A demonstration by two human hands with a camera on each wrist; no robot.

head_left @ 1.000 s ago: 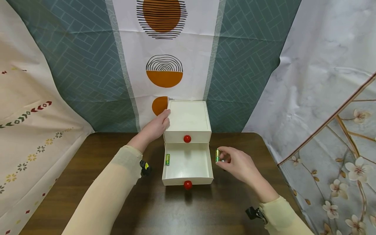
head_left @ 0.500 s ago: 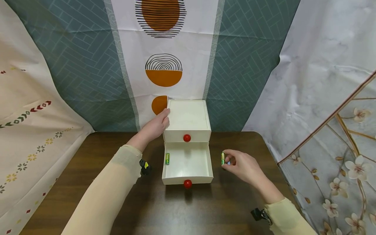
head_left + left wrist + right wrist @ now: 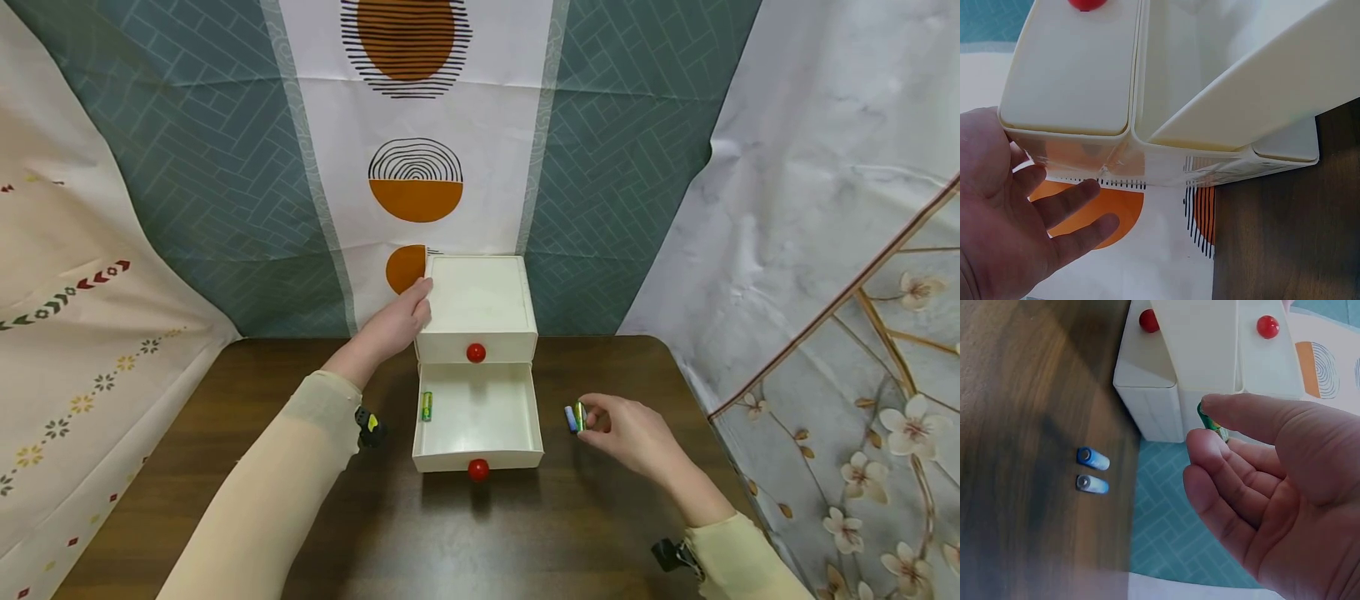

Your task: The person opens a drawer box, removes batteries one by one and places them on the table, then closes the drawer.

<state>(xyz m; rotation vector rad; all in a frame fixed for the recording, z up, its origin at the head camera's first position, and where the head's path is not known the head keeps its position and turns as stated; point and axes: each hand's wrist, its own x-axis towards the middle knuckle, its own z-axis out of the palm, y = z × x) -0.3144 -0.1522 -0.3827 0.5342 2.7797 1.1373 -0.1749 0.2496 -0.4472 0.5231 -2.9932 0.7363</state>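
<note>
My left hand [image 3: 400, 323] rests against the upper left side of a white drawer cabinet [image 3: 480, 293]; in the left wrist view its fingers [image 3: 1072, 203] are spread along that side. My right hand [image 3: 633, 437] pinches a green battery [image 3: 581, 416] between thumb and fingertips, right of the cabinet. That green battery [image 3: 1213, 422] is partly hidden by the fingers in the right wrist view. Two blue-and-white batteries, an upper battery [image 3: 1094, 459] and a lower battery [image 3: 1092, 484], are on the table. The pulled-out drawer [image 3: 480, 461] contains another green battery [image 3: 427, 406] along its left wall.
Red knobs mark the upper drawer [image 3: 476, 352] and the pulled-out drawer. A lower drawer [image 3: 1141, 362] is closed beneath it. The dark wooden table [image 3: 465, 542] carries everything, and a patterned cloth [image 3: 630, 167] hangs right behind the cabinet.
My right hand has moved right and slightly down, away from the drawer, with the green battery. A blue battery has come into view beside it. My left hand stays against the cabinet.
</note>
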